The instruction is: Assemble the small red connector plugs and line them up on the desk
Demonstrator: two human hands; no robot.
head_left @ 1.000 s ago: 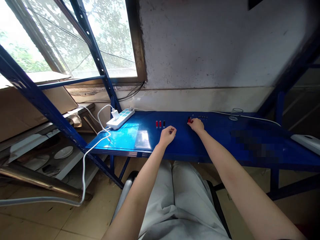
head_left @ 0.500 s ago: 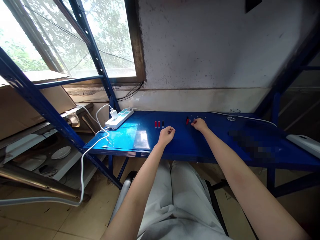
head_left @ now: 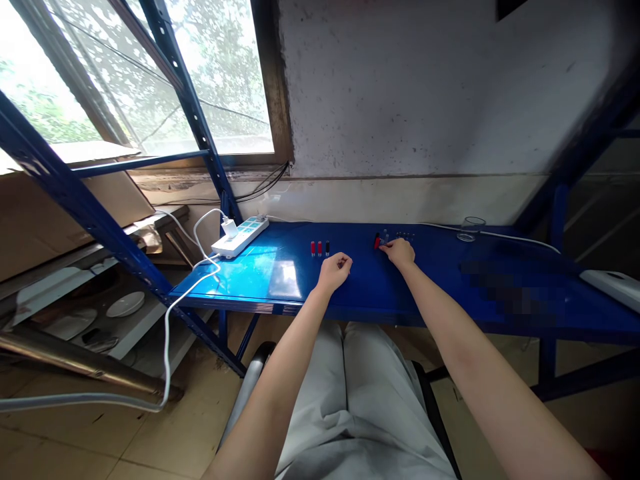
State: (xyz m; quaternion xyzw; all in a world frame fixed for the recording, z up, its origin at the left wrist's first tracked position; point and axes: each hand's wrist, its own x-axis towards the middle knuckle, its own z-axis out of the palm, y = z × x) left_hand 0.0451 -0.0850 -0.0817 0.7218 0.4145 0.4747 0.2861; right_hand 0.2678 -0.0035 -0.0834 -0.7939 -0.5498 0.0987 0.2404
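My left hand (head_left: pixel 335 271) is held low over the blue tabletop (head_left: pixel 360 287), fingers curled together. What they hold, if anything, is too small to make out. Just left of it, two small red cylinders (head_left: pixel 317 249) and a black cylinder (head_left: pixel 327 248), all with pale lower ends, stand in a row. My right hand (head_left: pixel 401 253) reaches farther back, its fingertips pinched together beside a little group of red and black pieces (head_left: pixel 377 241). Whether they grip one of these cannot be seen. Small clear pieces (head_left: pixel 385 235) lie right behind the fingertips, and more tiny pale parts (head_left: pixel 406 235) are beyond the hand.
A white power strip (head_left: pixel 241 237) with a plugged-in charger and a white cable (head_left: pixel 167 333) occupies the left end. Toward the back right is a clear glass (head_left: pixel 470 229). A white object (head_left: pixel 613 288) sits at the right edge. Blue metal posts (head_left: pixel 187 100) frame the table.
My right hand has shifted slightly, its fingertips coming closer to the red and black pieces. My left hand keeps its curled pose. The view has moved a little.
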